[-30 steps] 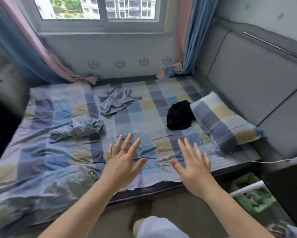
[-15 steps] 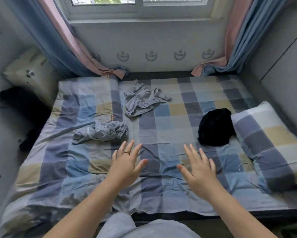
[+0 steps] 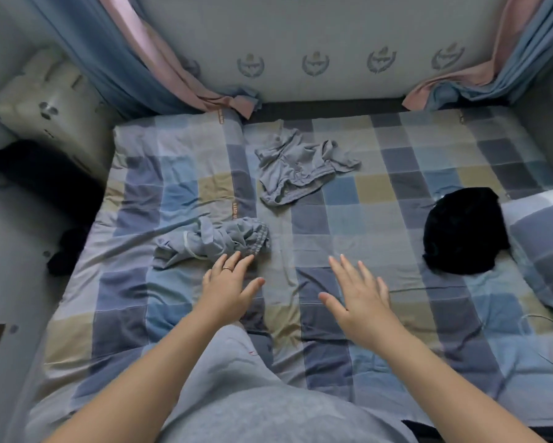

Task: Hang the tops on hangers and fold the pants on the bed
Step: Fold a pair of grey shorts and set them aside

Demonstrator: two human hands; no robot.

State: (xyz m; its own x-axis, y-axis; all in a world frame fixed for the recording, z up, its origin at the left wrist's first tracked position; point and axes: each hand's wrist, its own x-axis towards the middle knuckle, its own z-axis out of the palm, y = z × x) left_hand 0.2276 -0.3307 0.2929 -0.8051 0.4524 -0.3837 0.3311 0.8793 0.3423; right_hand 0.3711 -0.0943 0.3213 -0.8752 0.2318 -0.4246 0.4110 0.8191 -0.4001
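Three crumpled garments lie on the checked bed (image 3: 380,318). A grey-blue bundle with a drawstring and elastic waistband (image 3: 217,243) sits at centre left. A second grey-blue garment (image 3: 300,167) lies further back. A black garment (image 3: 463,231) is bunched at the right beside the pillow. My left hand (image 3: 228,286) hovers flat with fingers spread, its fingertips just short of the drawstring bundle. My right hand (image 3: 358,295) is spread over bare sheet, holding nothing. No hangers are in view.
A checked pillow (image 3: 543,231) lies at the bed's right edge. Blue and pink curtains (image 3: 160,68) hang down to the bed's far corners. A cream cushion (image 3: 42,100) and dark clothing (image 3: 45,174) sit on the left ledge. My knee (image 3: 236,372) rests on the bed.
I have come forward over the bed, with my knee now on it. Both hands have reached further in, and my left fingertips have arrived at the drawstring bundle.
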